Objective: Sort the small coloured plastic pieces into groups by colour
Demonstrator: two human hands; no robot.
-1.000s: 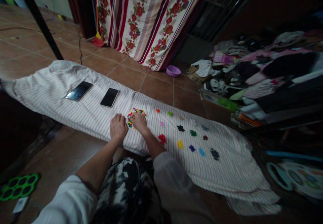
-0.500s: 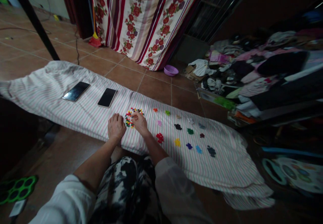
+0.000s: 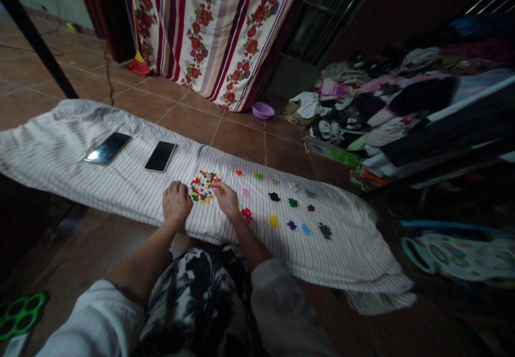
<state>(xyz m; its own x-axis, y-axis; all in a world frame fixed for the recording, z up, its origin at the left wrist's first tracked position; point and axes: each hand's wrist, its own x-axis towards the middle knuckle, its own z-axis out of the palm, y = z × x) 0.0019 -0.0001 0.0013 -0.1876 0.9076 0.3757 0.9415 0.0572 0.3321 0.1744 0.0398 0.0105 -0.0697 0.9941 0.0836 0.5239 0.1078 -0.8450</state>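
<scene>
A ring-shaped scatter of tiny multicoloured pieces (image 3: 197, 193) lies on the striped cloth (image 3: 140, 201). My left hand (image 3: 177, 201) rests on the cloth just left of them, palm down, fingers slightly bent and apart, apparently holding nothing. At the right edge of the scatter is my right hand (image 3: 226, 198), its thumb and forefinger pinched together. Whatever sits in that pinch is too small to make out. Right of this hand, small single-colour piles spread over the cloth, among them red (image 3: 246, 215), yellow (image 3: 274, 220), black (image 3: 274, 197), green (image 3: 293, 202) and light blue (image 3: 306, 229).
Two dark-screened phones, one larger (image 3: 108, 148) and one smaller (image 3: 160, 157), lie left of my hands. Beyond the cloth, a purple basin (image 3: 263, 111) stands on the tiled floor by a flowered curtain (image 3: 225, 29). Heaped clothes (image 3: 362, 104) fill the right side.
My right hand has shifted from over the multicoloured pieces to their right edge, still pinched. My left hand stays beside them. The whole view has moved slightly.
</scene>
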